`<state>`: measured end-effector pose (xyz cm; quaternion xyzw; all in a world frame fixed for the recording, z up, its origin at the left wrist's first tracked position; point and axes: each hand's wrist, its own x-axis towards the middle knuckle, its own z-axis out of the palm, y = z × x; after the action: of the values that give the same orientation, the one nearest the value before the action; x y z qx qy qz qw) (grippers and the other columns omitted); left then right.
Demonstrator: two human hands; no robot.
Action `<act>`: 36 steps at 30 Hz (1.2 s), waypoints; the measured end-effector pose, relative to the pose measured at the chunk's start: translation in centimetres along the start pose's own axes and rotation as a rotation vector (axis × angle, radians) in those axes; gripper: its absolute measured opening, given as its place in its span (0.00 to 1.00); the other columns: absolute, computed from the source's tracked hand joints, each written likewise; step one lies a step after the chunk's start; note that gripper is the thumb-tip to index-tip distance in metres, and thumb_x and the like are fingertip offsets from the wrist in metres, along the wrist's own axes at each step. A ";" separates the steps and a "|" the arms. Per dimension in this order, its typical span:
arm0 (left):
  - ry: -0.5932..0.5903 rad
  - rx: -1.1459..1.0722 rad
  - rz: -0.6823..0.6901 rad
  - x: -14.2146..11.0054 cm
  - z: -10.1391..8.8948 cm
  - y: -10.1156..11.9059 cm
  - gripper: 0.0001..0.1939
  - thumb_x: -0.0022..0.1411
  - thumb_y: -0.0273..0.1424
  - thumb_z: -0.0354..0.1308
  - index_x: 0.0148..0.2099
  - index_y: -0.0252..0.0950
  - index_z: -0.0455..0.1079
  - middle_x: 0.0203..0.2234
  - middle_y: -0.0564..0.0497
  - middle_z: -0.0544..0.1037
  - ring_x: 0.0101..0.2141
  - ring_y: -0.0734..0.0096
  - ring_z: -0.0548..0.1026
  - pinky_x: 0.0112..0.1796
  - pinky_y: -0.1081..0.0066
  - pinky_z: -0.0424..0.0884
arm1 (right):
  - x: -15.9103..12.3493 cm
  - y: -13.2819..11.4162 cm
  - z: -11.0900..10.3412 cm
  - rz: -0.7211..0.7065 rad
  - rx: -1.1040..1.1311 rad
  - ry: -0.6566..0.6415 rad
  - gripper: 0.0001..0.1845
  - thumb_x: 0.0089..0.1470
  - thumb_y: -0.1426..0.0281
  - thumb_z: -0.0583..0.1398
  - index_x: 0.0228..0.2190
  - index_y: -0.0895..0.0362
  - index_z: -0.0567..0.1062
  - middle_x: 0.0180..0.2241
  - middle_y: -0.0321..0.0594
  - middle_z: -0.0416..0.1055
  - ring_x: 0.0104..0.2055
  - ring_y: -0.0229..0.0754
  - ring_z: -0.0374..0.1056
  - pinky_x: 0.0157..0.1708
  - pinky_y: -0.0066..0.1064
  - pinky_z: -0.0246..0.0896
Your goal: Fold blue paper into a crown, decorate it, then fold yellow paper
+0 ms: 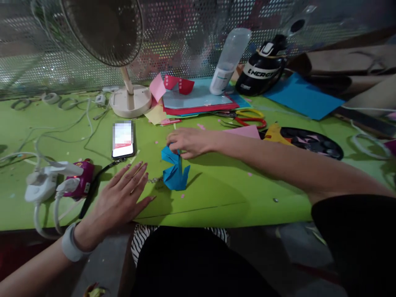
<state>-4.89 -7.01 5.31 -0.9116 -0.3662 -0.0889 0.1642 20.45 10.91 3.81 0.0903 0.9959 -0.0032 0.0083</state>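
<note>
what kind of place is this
Probably a home or workshop craft table: colored paper stack, scissors and a folded blue paper figure lie on the green tabletop.

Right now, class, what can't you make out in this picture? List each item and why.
- Head view: whether the right hand pinches the blue folded paper, hidden by its fingers.
- Head view: what the phone shows, blurred into blocks.
- Head view: top of the fan, cut off by the upper edge.
- Head view: small print on the clear bottle, too small.
</note>
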 end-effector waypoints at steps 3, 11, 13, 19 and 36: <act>0.047 -0.022 -0.069 -1.1 -0.4 -1.0 0.22 0.66 0.37 0.57 0.59 0.34 0.66 0.60 0.39 0.68 0.60 0.53 0.66 0.58 0.53 0.66 | 0.1 -0.9 -0.4 -0.021 0.118 -0.013 0.06 0.51 0.73 0.63 0.34 0.57 0.76 0.41 0.44 0.74 0.43 0.46 0.66 0.42 0.38 0.57; 0.071 -0.093 -0.238 -0.7 0.0 -2.1 0.32 0.67 0.39 0.56 0.68 0.34 0.54 0.63 0.38 0.64 0.61 0.52 0.65 0.56 0.54 0.68 | -2.9 -4.3 -0.3 0.467 0.594 0.138 0.05 0.56 0.73 0.59 0.34 0.59 0.76 0.34 0.41 0.76 0.34 0.39 0.69 0.34 0.30 0.59; 0.060 -0.121 -0.238 0.4 0.5 -1.8 0.33 0.68 0.42 0.53 0.69 0.33 0.51 0.64 0.37 0.63 0.62 0.53 0.63 0.58 0.54 0.66 | -4.2 -5.7 0.1 0.632 0.625 0.268 0.05 0.55 0.72 0.59 0.33 0.59 0.76 0.33 0.41 0.77 0.34 0.40 0.70 0.34 0.31 0.60; -0.058 -0.221 -0.234 5.0 2.8 -0.4 0.36 0.71 0.44 0.44 0.70 0.25 0.44 0.67 0.32 0.53 0.67 0.52 0.51 0.63 0.53 0.57 | -5.3 -9.0 1.9 0.875 0.658 0.471 0.03 0.54 0.71 0.60 0.32 0.57 0.74 0.30 0.39 0.75 0.30 0.39 0.69 0.29 0.30 0.62; 0.016 -0.501 -0.281 11.0 8.3 -2.2 0.28 0.69 0.32 0.44 0.66 0.23 0.48 0.62 0.30 0.62 0.60 0.55 0.67 0.56 0.57 0.67 | -2.2 -7.0 3.9 0.925 1.162 0.478 0.14 0.54 0.78 0.58 0.43 0.59 0.69 0.27 0.34 0.68 0.20 0.33 0.66 0.16 0.25 0.64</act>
<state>1.82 4.56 1.25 -0.8634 -0.4543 -0.2056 -0.0771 21.39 3.58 0.00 0.4845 0.6705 -0.5009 -0.2546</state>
